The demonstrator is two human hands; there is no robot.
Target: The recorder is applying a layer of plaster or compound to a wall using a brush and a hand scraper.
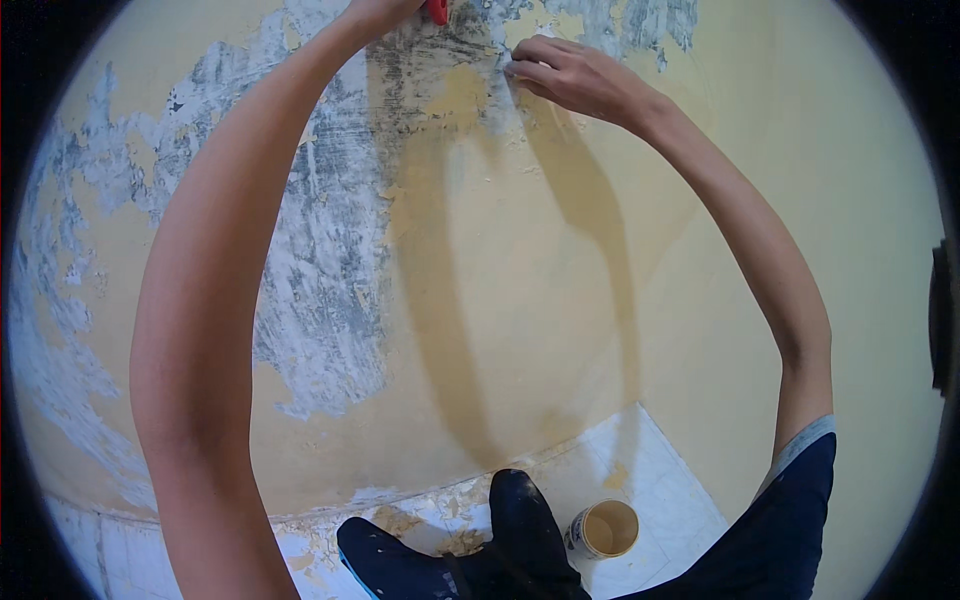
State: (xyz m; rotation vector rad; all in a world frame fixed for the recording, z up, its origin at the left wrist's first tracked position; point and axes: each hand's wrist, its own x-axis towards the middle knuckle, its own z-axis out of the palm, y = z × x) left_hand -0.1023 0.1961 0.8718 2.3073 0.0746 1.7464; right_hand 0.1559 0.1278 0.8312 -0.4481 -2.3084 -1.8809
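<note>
Yellow paint is off a broad grey-white patch on the wall's upper left, but covers its lower middle and right; flakes litter its bottom edge. The right hand's fingers curl at the patch's ragged edge, clamped or not I cannot tell; the left hand's, beside a red object, are out of frame.

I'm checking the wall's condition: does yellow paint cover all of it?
No: large grey-and-white patches without yellow paint show on both sides of the left forearm.
</note>
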